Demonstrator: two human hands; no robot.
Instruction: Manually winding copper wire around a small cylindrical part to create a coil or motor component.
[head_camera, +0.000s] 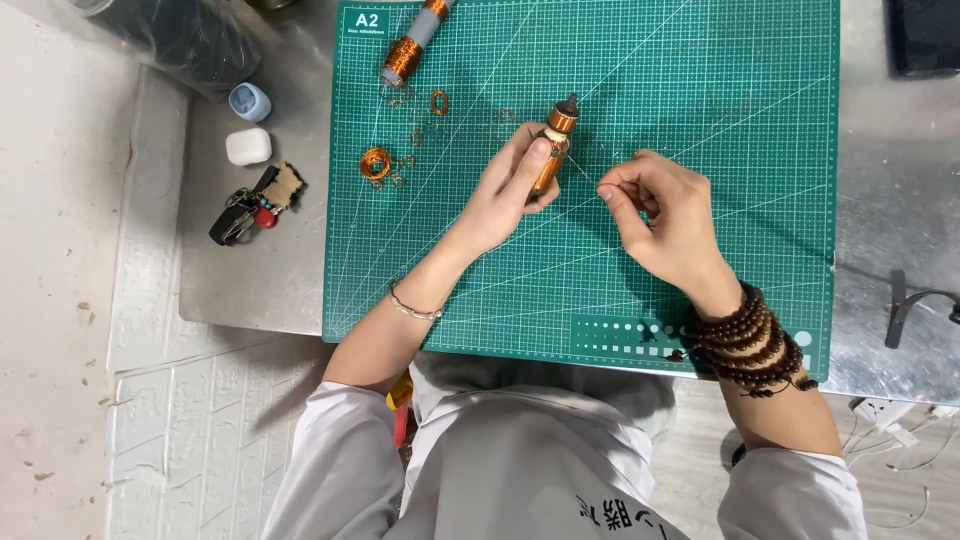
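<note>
Left hand (510, 185) wrapped around a small copper-wire spool (553, 150), thumb along its side. Spool points away from the person, dark tip at the far end, held just over the middle of the green cutting mat (700, 90). Looks angled that way so wire can pay off sideways to the other hand.

Right hand (660, 215) just right of the spool, thumb and forefinger pinched together. Likely pinching the fine wire end; a faint strand seems to run from spool to fingertips, but it's too thin to confirm. Hands near each other, not touching — my guess is that keeps the strand short and taut.

Thin bangle (415, 308) on the left wrist, stacked dark bead bracelets (750, 345) on the right.

Far left on the mat: bigger copper spool (410, 45) lying on its side, a small wound coil (376, 161) and loose copper rings (438, 101) beside it. Probably parked there to keep the centre free for the hands.

Off the mat, left, on the metal tabletop (250, 280): small blue case (249, 101), white case (248, 146), key bunch (250, 210). Well apart from the work.
</note>
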